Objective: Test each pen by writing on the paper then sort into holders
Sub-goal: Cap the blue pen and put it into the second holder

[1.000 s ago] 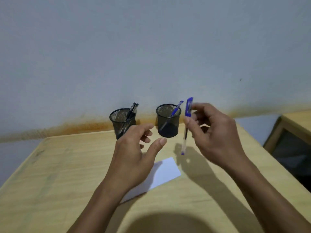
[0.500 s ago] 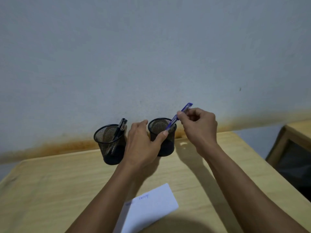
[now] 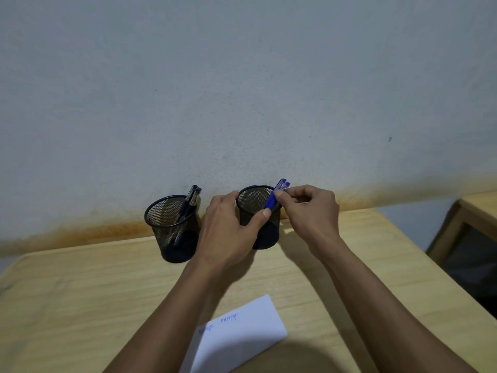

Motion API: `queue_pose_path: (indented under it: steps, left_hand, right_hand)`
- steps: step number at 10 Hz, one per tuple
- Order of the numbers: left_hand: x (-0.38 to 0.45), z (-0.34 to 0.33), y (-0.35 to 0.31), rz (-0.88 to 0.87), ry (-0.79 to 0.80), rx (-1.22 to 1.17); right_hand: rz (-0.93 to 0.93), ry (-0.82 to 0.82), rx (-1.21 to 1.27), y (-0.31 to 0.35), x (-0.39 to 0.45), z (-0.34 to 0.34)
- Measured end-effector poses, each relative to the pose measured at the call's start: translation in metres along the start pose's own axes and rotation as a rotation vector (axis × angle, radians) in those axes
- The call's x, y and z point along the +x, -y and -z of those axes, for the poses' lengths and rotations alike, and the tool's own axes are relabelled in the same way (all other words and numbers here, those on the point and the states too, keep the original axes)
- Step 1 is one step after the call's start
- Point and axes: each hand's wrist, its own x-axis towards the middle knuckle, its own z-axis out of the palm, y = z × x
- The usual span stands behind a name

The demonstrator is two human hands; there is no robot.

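Two black mesh holders stand at the table's far edge by the wall. The left holder (image 3: 172,227) has two black pens (image 3: 191,201) leaning in it. My left hand (image 3: 228,227) wraps around the right holder (image 3: 265,232), thumb on its front wall. Two blue pens (image 3: 275,196) lean against that holder's right rim, mostly inside it. My right hand (image 3: 309,214) pinches one of them near its upper end between thumb and forefinger. A white sheet of paper (image 3: 242,337) with blue scribbles lies near me between my forearms.
The wooden table (image 3: 80,292) runs up to a grey wall (image 3: 242,90) with a rusty stain along its base. Another wooden piece of furniture (image 3: 473,238) stands to the right, past the table's edge.
My right hand carried the blue pen from above the table into the right holder, beside the other blue pen. My left hand reached forward and took hold of that holder.
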Motion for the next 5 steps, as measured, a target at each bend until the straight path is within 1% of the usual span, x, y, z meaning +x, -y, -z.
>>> queue_pose_path:
  steps: [5]
  left_hand:
    - [-0.0042, 0.0010, 0.0011, 0.027, 0.022, 0.025]
  right_hand:
    - [-0.015, -0.003, 0.011, 0.0043, -0.0088, 0.0096]
